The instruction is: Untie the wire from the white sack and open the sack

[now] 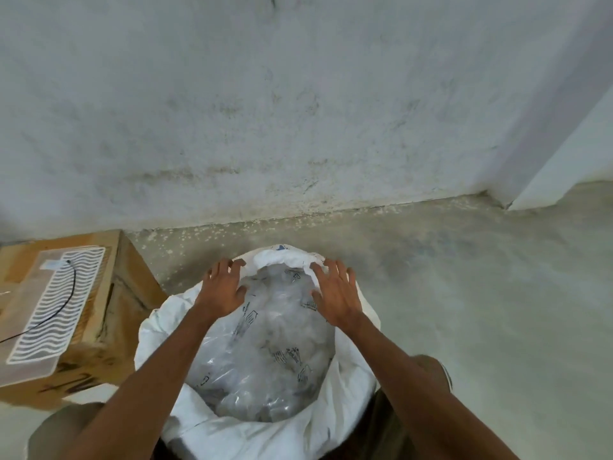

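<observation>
Spreading the white sack mouth wide, left hand and right hand splay open-fingered on the rim; no wire visible, clear plastic bags exposed, nearly done.

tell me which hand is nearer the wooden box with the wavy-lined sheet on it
Left. The left hand rests on the white sack rim on the side facing the wooden box; the right hand is at the rim's opposite side, farther away.

Box left of sack
</observation>
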Action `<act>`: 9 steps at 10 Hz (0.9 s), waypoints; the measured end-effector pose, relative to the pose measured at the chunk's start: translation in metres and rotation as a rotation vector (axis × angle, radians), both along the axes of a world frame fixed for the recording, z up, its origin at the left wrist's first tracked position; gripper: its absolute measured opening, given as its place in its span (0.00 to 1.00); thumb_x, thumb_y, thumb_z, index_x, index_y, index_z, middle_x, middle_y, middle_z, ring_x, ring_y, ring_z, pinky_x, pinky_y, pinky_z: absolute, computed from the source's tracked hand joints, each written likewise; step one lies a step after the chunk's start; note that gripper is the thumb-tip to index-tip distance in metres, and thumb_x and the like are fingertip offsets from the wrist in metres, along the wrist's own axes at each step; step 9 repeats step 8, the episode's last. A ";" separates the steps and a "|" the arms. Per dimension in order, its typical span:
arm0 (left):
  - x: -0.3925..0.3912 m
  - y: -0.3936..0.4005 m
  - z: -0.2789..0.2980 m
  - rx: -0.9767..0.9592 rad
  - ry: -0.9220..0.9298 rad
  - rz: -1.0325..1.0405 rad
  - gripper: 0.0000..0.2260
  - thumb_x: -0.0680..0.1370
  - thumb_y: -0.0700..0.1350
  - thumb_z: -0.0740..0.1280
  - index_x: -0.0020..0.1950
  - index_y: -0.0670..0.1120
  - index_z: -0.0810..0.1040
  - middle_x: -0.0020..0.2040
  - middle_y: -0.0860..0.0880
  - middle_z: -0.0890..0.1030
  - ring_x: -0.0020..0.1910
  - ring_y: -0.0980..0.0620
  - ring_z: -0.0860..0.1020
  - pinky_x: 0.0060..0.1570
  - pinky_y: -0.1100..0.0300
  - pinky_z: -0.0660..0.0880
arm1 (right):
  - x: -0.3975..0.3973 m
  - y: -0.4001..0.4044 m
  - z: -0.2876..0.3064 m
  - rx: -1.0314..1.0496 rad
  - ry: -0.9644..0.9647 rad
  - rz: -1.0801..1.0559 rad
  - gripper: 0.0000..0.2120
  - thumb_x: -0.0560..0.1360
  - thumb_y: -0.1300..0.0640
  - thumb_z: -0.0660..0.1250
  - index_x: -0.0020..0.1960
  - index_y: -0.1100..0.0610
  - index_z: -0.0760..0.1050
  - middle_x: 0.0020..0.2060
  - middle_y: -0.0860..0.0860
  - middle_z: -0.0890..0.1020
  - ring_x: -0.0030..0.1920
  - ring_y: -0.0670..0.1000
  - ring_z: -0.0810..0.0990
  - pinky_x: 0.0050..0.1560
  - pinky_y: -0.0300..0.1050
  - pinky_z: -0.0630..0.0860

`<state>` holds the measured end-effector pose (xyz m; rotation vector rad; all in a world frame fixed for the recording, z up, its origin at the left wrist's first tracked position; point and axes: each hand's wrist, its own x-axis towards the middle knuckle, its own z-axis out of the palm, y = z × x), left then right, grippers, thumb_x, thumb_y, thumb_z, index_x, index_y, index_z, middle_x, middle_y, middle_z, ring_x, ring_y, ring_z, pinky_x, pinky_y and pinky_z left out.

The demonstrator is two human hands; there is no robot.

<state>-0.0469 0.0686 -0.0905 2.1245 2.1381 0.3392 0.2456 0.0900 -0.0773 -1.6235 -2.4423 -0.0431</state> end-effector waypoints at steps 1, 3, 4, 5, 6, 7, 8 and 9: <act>0.006 -0.053 0.005 -0.033 -0.053 0.044 0.27 0.75 0.50 0.71 0.71 0.45 0.70 0.63 0.40 0.74 0.63 0.37 0.72 0.59 0.40 0.72 | -0.005 -0.037 -0.004 -0.047 -0.014 0.110 0.29 0.73 0.49 0.70 0.72 0.52 0.69 0.69 0.55 0.72 0.72 0.61 0.67 0.69 0.61 0.66; 0.018 -0.153 -0.014 -0.047 -0.069 0.069 0.29 0.73 0.52 0.70 0.72 0.45 0.69 0.67 0.39 0.74 0.66 0.38 0.73 0.60 0.41 0.73 | 0.015 -0.097 -0.020 -0.129 -0.027 0.115 0.27 0.76 0.47 0.67 0.72 0.55 0.69 0.70 0.56 0.73 0.71 0.59 0.69 0.71 0.56 0.64; 0.019 -0.186 -0.019 -0.046 -0.084 0.086 0.32 0.74 0.51 0.69 0.75 0.42 0.66 0.69 0.37 0.72 0.68 0.37 0.70 0.64 0.39 0.71 | 0.035 -0.117 -0.024 -0.145 -0.091 0.044 0.29 0.78 0.47 0.65 0.74 0.60 0.67 0.72 0.59 0.71 0.76 0.61 0.64 0.76 0.57 0.56; 0.028 -0.207 -0.009 -0.038 -0.103 0.095 0.32 0.76 0.51 0.68 0.76 0.41 0.64 0.71 0.38 0.69 0.71 0.37 0.68 0.67 0.39 0.68 | 0.029 -0.137 -0.012 -0.157 -0.049 0.052 0.29 0.80 0.47 0.64 0.76 0.61 0.64 0.75 0.60 0.66 0.79 0.61 0.58 0.78 0.58 0.51; 0.042 -0.215 -0.005 -0.026 -0.112 0.071 0.32 0.78 0.52 0.66 0.78 0.43 0.61 0.74 0.40 0.66 0.74 0.40 0.63 0.70 0.42 0.65 | 0.012 -0.156 -0.011 -0.117 0.022 0.080 0.28 0.79 0.47 0.66 0.74 0.59 0.66 0.74 0.58 0.69 0.77 0.61 0.61 0.77 0.59 0.55; 0.055 -0.218 0.005 -0.011 -0.103 0.036 0.33 0.78 0.53 0.66 0.78 0.42 0.60 0.74 0.40 0.65 0.75 0.40 0.63 0.70 0.43 0.66 | -0.005 -0.171 -0.008 -0.095 0.081 0.114 0.27 0.78 0.47 0.67 0.73 0.59 0.68 0.72 0.58 0.70 0.76 0.60 0.64 0.75 0.58 0.59; 0.061 -0.204 0.000 0.005 -0.130 0.013 0.34 0.79 0.52 0.65 0.80 0.42 0.57 0.77 0.41 0.61 0.77 0.41 0.58 0.73 0.43 0.63 | -0.021 -0.165 -0.021 -0.117 0.133 0.124 0.30 0.80 0.46 0.63 0.76 0.59 0.64 0.76 0.58 0.66 0.78 0.59 0.59 0.77 0.58 0.55; 0.061 -0.204 0.000 0.005 -0.130 0.013 0.34 0.79 0.52 0.65 0.80 0.42 0.57 0.77 0.41 0.61 0.77 0.41 0.58 0.73 0.43 0.63 | -0.021 -0.165 -0.021 -0.117 0.133 0.124 0.30 0.80 0.46 0.63 0.76 0.59 0.64 0.76 0.58 0.66 0.78 0.59 0.59 0.77 0.58 0.55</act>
